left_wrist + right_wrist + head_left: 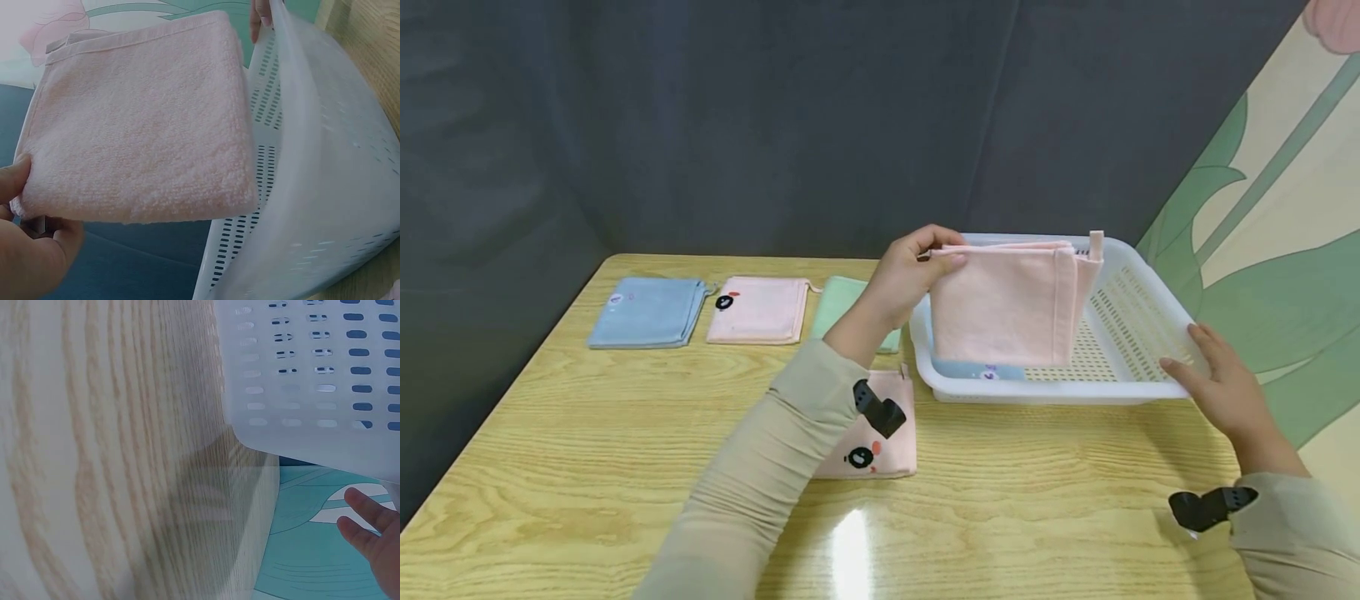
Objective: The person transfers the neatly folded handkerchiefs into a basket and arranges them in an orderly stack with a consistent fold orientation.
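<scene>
My left hand (pixel 906 279) pinches a folded pink towel (pixel 1000 308) by its upper left corner. The towel hangs over the left part of a white plastic basket (pixel 1052 390), and its terry side faces the left wrist view. A blue folded towel (pixel 973 369) lies inside the basket, mostly hidden behind the pink one. My right hand (pixel 1228 387) holds the basket's right end, thumb over the rim. In the right wrist view, some fingers (pixel 362 534) show beside the basket wall (pixel 300 394).
On the table (pixel 587 450) at left lie folded towels: blue (pixel 647 312), pink (pixel 767 312) and green (pixel 838 300). Another pink towel (pixel 895 425) lies nearer, partly behind my left forearm. A dark curtain (pixel 775 125) stands behind, a leaf-patterned wall (pixel 1300 275) at right.
</scene>
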Tool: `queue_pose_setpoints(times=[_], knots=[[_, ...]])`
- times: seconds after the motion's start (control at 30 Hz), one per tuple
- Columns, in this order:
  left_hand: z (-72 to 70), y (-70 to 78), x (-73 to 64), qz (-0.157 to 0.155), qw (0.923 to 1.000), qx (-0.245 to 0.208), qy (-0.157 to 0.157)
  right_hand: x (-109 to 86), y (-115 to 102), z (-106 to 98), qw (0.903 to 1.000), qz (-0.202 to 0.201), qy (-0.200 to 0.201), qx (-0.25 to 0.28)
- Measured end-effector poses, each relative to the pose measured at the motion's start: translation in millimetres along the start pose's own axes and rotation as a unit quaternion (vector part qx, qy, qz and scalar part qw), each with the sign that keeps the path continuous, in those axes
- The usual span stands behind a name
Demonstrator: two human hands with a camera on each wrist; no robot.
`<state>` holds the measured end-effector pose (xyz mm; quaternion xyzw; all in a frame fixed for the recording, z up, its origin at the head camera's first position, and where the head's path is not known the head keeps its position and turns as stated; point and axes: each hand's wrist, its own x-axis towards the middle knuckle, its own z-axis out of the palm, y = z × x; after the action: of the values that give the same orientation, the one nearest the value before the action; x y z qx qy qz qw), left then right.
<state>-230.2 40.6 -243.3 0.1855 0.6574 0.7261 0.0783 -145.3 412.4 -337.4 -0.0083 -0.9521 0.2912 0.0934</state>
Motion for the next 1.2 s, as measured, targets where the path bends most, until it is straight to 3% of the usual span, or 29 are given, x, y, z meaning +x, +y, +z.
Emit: queue_pose_setpoints(times=[0.27,0.5,0.9,1.2], knots=[[2.8,-10.3,3.9,-0.012,0.9998,0.018,0.001,0.3,-1,0,1.0000,-0.003,-0.002,-0.003],[5.0,-20.4,5.2,-0.004,0.9998,0.021,0.003,0.6,-3,0,1.0000,-0.007,-0.001,-0.001],[13.4,-33.7,5.6,-0.004,0.9978,0.065,0.007,0.5,-5,0,1.0000,-0.002,-0.002,0.000],[20.7,-37.9,2.9,-0.025,0.9969,0.075,-0.005,-0.1,-4,-1,1.0000,0.006,-0.005,0.000]])
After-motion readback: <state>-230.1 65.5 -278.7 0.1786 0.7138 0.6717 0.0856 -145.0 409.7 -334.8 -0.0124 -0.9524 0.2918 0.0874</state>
